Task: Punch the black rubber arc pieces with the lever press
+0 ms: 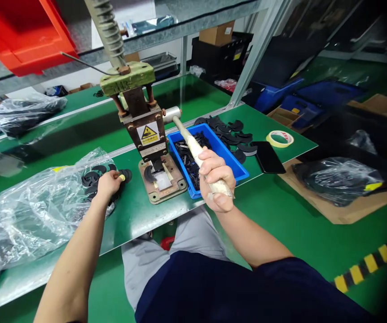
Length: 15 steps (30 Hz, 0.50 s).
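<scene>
Right hand (216,181) fisted around the press lever (193,148); left hand (107,184) pinches a black curved part (125,175) beside the hand press (149,134), blue bin (229,157) behind the right hand

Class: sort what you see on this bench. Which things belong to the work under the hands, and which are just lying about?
In use:
right hand on press lever
left hand at black curved parts
hand press
blue tray

Lying about:
tape roll
phone
red bin

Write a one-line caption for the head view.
Right hand grips the press lever; left hand picks a black part from a plastic bag.
</scene>
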{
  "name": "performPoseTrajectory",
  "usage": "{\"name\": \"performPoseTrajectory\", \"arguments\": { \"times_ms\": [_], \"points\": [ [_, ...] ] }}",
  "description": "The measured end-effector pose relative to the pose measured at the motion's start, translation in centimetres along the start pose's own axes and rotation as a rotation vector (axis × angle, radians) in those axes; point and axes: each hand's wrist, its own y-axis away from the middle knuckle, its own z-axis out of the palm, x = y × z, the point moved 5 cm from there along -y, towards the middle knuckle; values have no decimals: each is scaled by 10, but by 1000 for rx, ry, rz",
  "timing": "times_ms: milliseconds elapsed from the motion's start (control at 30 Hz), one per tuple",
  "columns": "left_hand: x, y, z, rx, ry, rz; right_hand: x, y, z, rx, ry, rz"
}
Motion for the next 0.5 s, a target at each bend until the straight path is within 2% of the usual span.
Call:
{"name": "performPoseTrajectory", "arguments": {
  "times_ms": [100, 267, 433, 500],
  "points": [
    [16, -5, 4, -24, -193, 110, -2, -1, 1, -31, 10, -10],
    [31, -12, 14, -115, -331, 145, 0, 1, -3, -54, 12, 23],
    [43, -10, 17, -62, -379, 211, 2, 3, -4, -47, -1, -1],
    [49, -6, 18, -56, -368, 225, 3, 4, -5, -56, 24, 43]
  ]
}}
